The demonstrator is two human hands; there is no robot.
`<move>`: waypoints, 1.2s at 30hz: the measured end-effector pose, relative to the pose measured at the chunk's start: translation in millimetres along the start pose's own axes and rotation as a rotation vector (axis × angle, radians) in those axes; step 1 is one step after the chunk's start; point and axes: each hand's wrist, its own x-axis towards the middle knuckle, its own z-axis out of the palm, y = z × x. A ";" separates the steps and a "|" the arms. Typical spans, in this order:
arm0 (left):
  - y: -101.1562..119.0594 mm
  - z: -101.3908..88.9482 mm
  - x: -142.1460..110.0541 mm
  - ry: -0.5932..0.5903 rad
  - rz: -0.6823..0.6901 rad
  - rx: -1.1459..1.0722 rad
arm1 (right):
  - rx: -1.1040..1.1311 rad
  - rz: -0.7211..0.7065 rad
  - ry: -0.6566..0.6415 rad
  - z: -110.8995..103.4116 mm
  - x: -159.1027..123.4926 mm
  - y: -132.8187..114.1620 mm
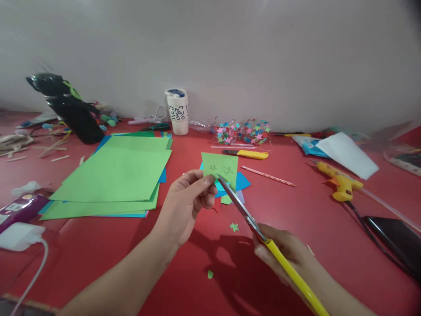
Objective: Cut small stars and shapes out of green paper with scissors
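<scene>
My left hand [189, 197] pinches the lower left corner of a small green paper [230, 161] with two pencil-drawn stars on it. Yellow-handled scissors [245, 210] are in my right hand [286, 250], and their blade tips reach the paper's lower edge beside my left fingertips. Whether the blades are parted is hard to make out. On the red table below lie a cut green star [234, 227] and a small green scrap [210, 274]. Blue paper pieces [243, 180] show behind the held paper.
Green paper sheets [115, 171] are stacked at left, near a black bottle [75, 109]. A white tumbler [178, 112], star garland [241, 131], yellow cutter [252, 154] and pencil [268, 175] lie beyond my hands. At right are a yellow glue gun [340, 180] and a black phone-like object [394, 239].
</scene>
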 end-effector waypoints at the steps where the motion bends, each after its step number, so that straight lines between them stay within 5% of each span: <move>1: -0.2 -0.3 0.2 -0.005 0.018 0.028 | 0.021 0.005 -0.018 0.0 -0.3 1.1; 11: 3.0 -1.6 -1.9 -0.006 0.157 0.276 | 0.013 0.000 -0.116 -3.6 -1.8 -4.6; 25: 1.3 2.3 -3.0 0.014 0.136 0.306 | 0.068 0.093 -0.114 -4.8 -6.0 -21.4; 36: -5.1 1.0 -3.7 0.030 0.109 0.244 | 0.017 0.058 -0.130 -6.3 -3.4 -6.4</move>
